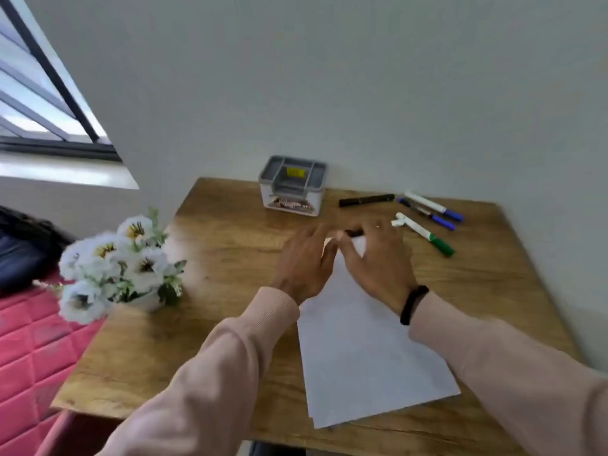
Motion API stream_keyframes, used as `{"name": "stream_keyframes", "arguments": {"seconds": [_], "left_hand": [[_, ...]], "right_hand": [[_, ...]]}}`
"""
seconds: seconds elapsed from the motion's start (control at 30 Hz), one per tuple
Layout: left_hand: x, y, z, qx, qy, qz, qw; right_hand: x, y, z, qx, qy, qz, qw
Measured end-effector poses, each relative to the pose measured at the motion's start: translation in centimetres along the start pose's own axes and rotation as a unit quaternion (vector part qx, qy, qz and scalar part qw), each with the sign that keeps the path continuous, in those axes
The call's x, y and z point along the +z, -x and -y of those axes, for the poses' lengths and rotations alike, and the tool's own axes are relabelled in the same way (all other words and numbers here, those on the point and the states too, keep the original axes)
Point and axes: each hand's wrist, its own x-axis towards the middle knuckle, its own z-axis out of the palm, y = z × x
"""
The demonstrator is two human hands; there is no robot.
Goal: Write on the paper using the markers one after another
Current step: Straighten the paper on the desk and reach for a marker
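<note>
A white sheet of paper (365, 350) lies on the wooden table (204, 311). Both hands are blurred and meet over its far edge. A short black marker (353, 233) shows between them. My left hand (306, 261) pinches the marker's left end with its fingertips, and my right hand (378, 258) holds the right end, its other fingers spread. Further markers lie at the back right: a black one (367, 200), two with blue caps (431, 205) (427, 213), and a white one with a green cap (426, 234).
A grey desk organiser (291, 187) stands at the table's back edge against the wall. A pot of white flowers (121, 264) sits at the left edge. A red quilted surface (29, 350) lies left of the table.
</note>
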Motion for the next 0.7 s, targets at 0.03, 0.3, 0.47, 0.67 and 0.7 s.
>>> {"name": "stream_keyframes", "arguments": {"seconds": [0.03, 0.3, 0.47, 0.67, 0.7], "left_hand": [[1.1, 0.8, 0.9, -0.005, -0.023, 0.019, 1.0], [3.8, 3.9, 1.2, -0.025, -0.158, 0.017, 0.987], [4.3, 11.5, -2.7, -0.058, -0.214, 0.034, 0.975], [3.9, 14.1, -4.1, -0.069, -0.223, 0.034, 0.972], [3.8, 13.6, -3.9, -0.068, -0.222, 0.032, 0.972]], "right_hand": [[1.1, 1.3, -0.8, -0.007, 0.084, 0.06, 0.995], [3.0, 4.4, -6.9, -0.077, 0.244, 0.133, 0.957], [-0.4, 8.8, -8.9, -0.167, 0.217, 0.18, 0.945], [-3.1, 10.3, -10.5, -0.193, 0.188, 0.205, 0.941], [-3.1, 10.0, -10.6, -0.197, 0.187, 0.206, 0.94]]}}
